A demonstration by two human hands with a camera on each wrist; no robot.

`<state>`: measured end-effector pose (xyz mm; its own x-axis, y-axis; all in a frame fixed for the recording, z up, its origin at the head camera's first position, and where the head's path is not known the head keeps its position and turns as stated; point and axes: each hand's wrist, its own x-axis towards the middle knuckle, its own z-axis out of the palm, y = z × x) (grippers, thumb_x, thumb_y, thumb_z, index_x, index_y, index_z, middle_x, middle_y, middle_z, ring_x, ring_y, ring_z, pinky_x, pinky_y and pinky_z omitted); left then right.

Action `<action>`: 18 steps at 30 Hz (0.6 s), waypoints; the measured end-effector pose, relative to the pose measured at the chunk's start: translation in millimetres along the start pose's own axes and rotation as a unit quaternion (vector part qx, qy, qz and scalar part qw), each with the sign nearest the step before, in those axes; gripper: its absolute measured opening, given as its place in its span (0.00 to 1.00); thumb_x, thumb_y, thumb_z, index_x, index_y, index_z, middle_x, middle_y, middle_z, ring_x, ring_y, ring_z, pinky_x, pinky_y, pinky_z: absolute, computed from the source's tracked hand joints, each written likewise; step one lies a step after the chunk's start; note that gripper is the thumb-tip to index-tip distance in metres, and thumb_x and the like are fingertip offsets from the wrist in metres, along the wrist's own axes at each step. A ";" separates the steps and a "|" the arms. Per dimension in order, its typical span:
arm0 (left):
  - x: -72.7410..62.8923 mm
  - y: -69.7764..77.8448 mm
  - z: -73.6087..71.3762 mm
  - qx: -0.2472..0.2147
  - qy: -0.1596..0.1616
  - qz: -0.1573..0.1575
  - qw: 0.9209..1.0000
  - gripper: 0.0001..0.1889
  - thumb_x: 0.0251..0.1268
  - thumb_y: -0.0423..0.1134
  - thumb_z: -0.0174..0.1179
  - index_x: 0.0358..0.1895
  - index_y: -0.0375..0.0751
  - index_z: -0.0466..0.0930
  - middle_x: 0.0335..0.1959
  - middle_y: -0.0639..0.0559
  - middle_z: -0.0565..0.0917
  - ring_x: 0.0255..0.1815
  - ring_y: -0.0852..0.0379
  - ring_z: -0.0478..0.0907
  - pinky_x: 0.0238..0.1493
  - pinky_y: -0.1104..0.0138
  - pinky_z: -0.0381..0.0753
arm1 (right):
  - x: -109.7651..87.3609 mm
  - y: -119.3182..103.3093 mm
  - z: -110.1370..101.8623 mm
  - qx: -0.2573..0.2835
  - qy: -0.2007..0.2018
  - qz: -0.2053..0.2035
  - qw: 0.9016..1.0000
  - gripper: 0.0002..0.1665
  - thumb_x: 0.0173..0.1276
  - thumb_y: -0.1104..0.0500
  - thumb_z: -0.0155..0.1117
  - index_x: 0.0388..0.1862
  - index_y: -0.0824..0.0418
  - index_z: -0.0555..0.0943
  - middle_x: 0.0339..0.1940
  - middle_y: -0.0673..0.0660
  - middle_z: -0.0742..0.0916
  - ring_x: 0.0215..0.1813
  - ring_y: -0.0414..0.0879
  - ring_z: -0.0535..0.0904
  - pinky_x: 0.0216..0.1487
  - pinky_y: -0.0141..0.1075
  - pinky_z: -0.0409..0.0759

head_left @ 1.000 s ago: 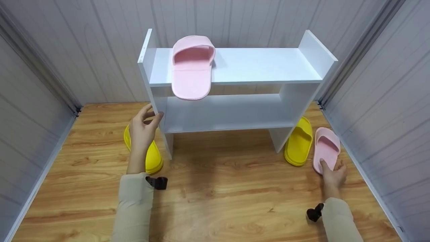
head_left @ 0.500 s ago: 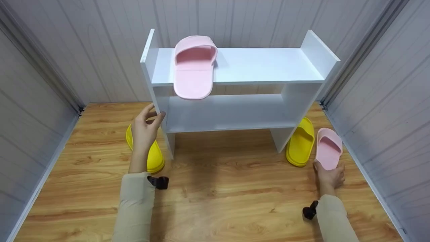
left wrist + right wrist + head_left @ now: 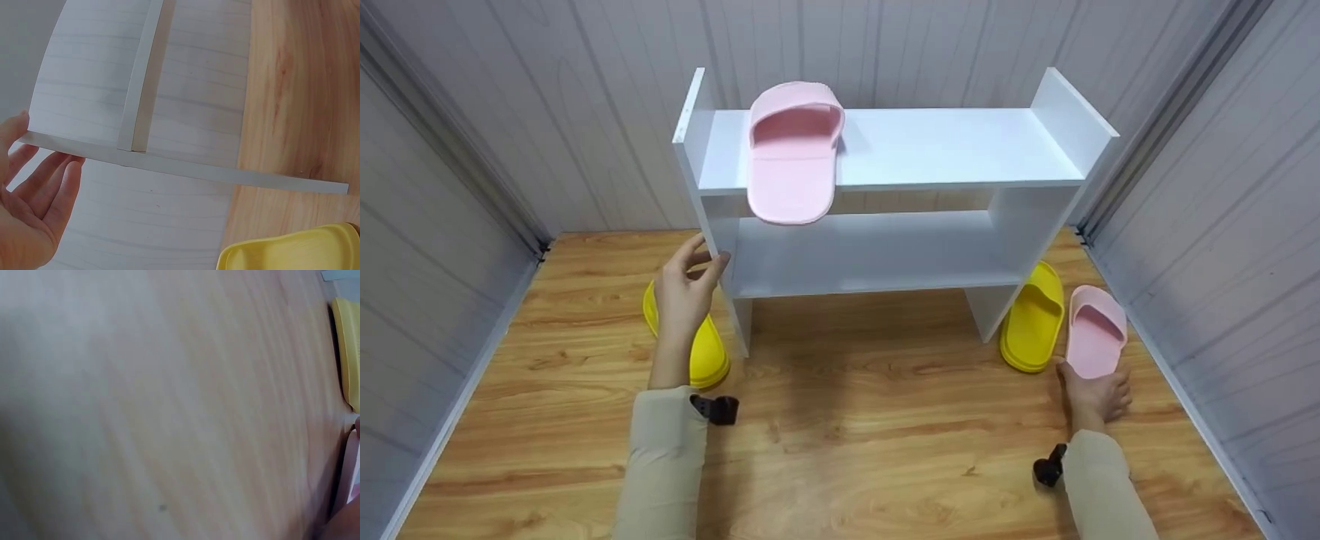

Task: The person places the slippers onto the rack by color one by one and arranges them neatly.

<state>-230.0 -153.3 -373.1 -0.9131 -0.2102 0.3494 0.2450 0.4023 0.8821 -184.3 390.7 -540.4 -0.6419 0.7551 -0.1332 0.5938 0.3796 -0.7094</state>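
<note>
A white two-tier shelf rack [image 3: 945, 146] stands before the back wall. My left hand [image 3: 685, 289] grips the edge of its left side panel, thumb on the inner side and fingers on the outer, as the left wrist view shows. On the top shelf lies a pink slipper [image 3: 790, 184], its heel jutting over the front edge. Another pink slipper [image 3: 1093, 345] is on the floor at the right. My right hand [image 3: 1095, 391] holds that one by the heel, thumb at its left side and fingers at its right. Only a bit of this hand shows in the right wrist view.
One yellow slipper [image 3: 1033, 319] lies between the rack's right panel and the pink slipper on the floor. Another yellow slipper [image 3: 706, 354] lies left of the rack, partly hidden by my left arm. Panelled walls [image 3: 1222, 247] enclose the wood-look floor [image 3: 870, 420] at the sides and back.
My right thumb has come off the pink slipper's insole to its left side, and the hand has slid back round the heel. The left hand keeps its hold on the rack.
</note>
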 end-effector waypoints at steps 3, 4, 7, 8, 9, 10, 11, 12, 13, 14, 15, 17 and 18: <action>-0.4 0.7 0.2 0.000 0.000 -0.001 1.000 0.21 0.58 0.43 0.58 0.54 0.42 0.73 0.45 0.43 0.78 0.42 0.52 0.76 0.43 0.61 0.75 | -0.7 0.8 0.8 -0.010 0.003 -0.001 1.000 0.66 0.47 0.38 0.64 0.68 0.67 0.36 0.65 0.73 0.50 0.64 0.66 0.43 0.61 0.54 0.38; -0.3 0.8 0.1 0.001 0.001 -0.002 1.000 0.21 0.57 0.43 0.58 0.54 0.42 0.73 0.45 0.43 0.78 0.42 0.52 0.76 0.43 0.61 0.75 | -0.9 0.5 0.8 -0.011 0.003 0.000 1.000 0.66 0.47 0.37 0.64 0.67 0.67 0.36 0.65 0.73 0.50 0.64 0.66 0.43 0.61 0.54 0.39; -0.1 0.9 0.4 0.000 0.003 -0.001 1.000 0.20 0.57 0.42 0.59 0.54 0.42 0.73 0.45 0.43 0.78 0.42 0.52 0.76 0.42 0.61 0.75 | -1.0 0.3 0.3 -0.009 0.006 -0.005 1.000 0.64 0.49 0.39 0.64 0.67 0.68 0.37 0.65 0.73 0.50 0.64 0.66 0.43 0.61 0.54 0.39; 0.0 0.8 0.6 -0.001 0.004 0.001 1.000 0.20 0.57 0.42 0.59 0.54 0.41 0.73 0.44 0.43 0.79 0.42 0.52 0.76 0.42 0.61 0.75 | -1.0 0.5 0.0 -0.007 0.008 -0.007 1.000 0.62 0.50 0.40 0.63 0.67 0.69 0.37 0.65 0.73 0.51 0.64 0.66 0.43 0.61 0.53 0.39; 0.0 0.6 0.7 -0.002 0.005 0.003 1.000 0.20 0.57 0.42 0.59 0.54 0.41 0.73 0.44 0.43 0.79 0.41 0.52 0.76 0.42 0.61 0.76 | -0.9 0.7 -0.2 -0.006 0.010 -0.009 1.000 0.61 0.51 0.42 0.63 0.67 0.70 0.38 0.65 0.73 0.51 0.64 0.66 0.44 0.61 0.53 0.39; 0.1 0.3 0.8 -0.002 0.005 0.004 1.000 0.20 0.57 0.41 0.59 0.54 0.41 0.74 0.44 0.43 0.79 0.41 0.52 0.76 0.42 0.61 0.76 | -0.8 1.2 -0.4 -0.003 0.013 -0.011 1.000 0.60 0.51 0.43 0.63 0.67 0.70 0.39 0.64 0.73 0.52 0.64 0.66 0.44 0.61 0.53 0.39; 0.2 -0.1 0.9 -0.003 0.006 0.005 1.000 0.20 0.57 0.41 0.59 0.54 0.41 0.74 0.44 0.43 0.79 0.41 0.52 0.77 0.42 0.61 0.76 | -0.7 2.1 -0.4 -0.001 0.018 -0.013 1.000 0.59 0.52 0.44 0.63 0.67 0.71 0.40 0.64 0.74 0.53 0.63 0.67 0.45 0.61 0.52 0.39; 0.2 -0.3 0.9 -0.001 0.006 0.006 1.000 0.20 0.57 0.41 0.59 0.54 0.41 0.73 0.44 0.43 0.79 0.41 0.52 0.77 0.41 0.61 0.76 | -0.6 3.1 -0.4 -0.004 0.023 -0.014 1.000 0.58 0.52 0.44 0.63 0.66 0.71 0.41 0.63 0.74 0.55 0.63 0.67 0.46 0.61 0.53 0.41; 0.1 -0.4 0.9 0.000 0.005 0.008 1.000 0.21 0.57 0.42 0.59 0.54 0.41 0.73 0.44 0.43 0.79 0.40 0.51 0.77 0.41 0.61 0.76 | -0.3 4.0 -0.9 -0.007 0.028 -0.014 0.999 0.58 0.51 0.44 0.63 0.66 0.72 0.43 0.63 0.74 0.57 0.62 0.67 0.48 0.61 0.52 0.42; 0.0 -0.5 1.0 0.001 0.004 0.008 1.000 0.21 0.57 0.42 0.59 0.54 0.41 0.73 0.44 0.43 0.79 0.40 0.51 0.77 0.41 0.61 0.76 | 0.4 4.6 -1.4 -0.008 0.033 -0.014 0.999 0.58 0.50 0.43 0.64 0.66 0.72 0.44 0.62 0.74 0.58 0.62 0.67 0.49 0.61 0.52 0.43; 0.0 -0.5 1.1 0.003 0.005 0.008 1.000 0.21 0.57 0.42 0.59 0.54 0.41 0.73 0.44 0.44 0.79 0.41 0.52 0.77 0.41 0.61 0.76 | 1.3 5.3 -1.9 -0.007 0.037 -0.014 0.999 0.59 0.49 0.42 0.64 0.65 0.73 0.45 0.62 0.74 0.59 0.61 0.68 0.50 0.60 0.52 0.44; -0.3 -0.4 1.3 0.007 0.004 0.006 1.000 0.21 0.57 0.42 0.59 0.55 0.42 0.73 0.43 0.44 0.79 0.41 0.52 0.77 0.41 0.61 0.76 | 2.8 6.7 -3.2 -0.005 0.042 -0.014 0.999 0.60 0.48 0.40 0.65 0.64 0.74 0.47 0.60 0.74 0.61 0.60 0.68 0.52 0.60 0.52 0.46; -0.3 -0.2 1.3 0.009 0.003 0.005 1.000 0.21 0.57 0.42 0.58 0.55 0.42 0.72 0.44 0.45 0.79 0.41 0.53 0.77 0.42 0.62 0.76 | 3.4 7.3 -4.0 -0.002 0.044 -0.014 0.999 0.60 0.47 0.40 0.65 0.63 0.75 0.48 0.59 0.74 0.62 0.60 0.68 0.53 0.60 0.52 0.47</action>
<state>-230.1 -152.2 -373.8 -0.9085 -0.2120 0.3602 0.2477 0.4211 0.8725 -180.2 398.2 -543.2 -0.6126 0.7887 -0.0514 0.5786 0.4033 -0.7089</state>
